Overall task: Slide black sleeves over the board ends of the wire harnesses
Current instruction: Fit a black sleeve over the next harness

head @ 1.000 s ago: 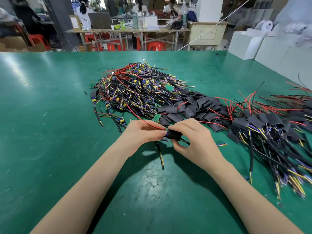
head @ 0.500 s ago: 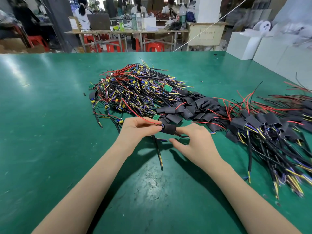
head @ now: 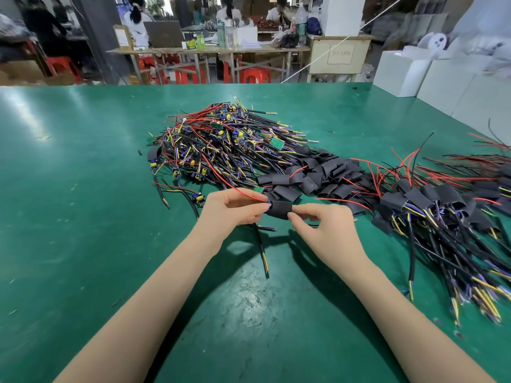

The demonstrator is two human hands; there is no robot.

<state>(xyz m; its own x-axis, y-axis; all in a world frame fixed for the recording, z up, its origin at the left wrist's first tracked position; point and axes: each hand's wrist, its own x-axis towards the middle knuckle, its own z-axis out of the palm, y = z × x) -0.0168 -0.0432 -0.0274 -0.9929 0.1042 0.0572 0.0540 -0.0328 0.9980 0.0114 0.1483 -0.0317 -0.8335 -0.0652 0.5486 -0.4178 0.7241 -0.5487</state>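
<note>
A black sleeve (head: 280,209) sits between my two hands just above the green table (head: 83,217). My left hand (head: 232,210) pinches the harness at the sleeve's left end, where a red wire (head: 221,175) runs up into the pile and a black cable (head: 261,250) hangs down. My right hand (head: 322,225) pinches the sleeve's right end with thumb and forefinger. Behind lies a pile of bare harnesses (head: 221,145) with small green boards. Loose black sleeves (head: 318,178) lie to its right.
Sleeved harnesses (head: 442,217) are heaped at the right, their wires fanning toward the table's edge. White boxes (head: 442,76) stand at the far right. Beyond the table are a workbench (head: 210,51), red stools and seated people.
My right hand let go of the sleeve half a second ago and has now come back to pinch its right end. Both hands and the sleeve have moved slightly away from me.
</note>
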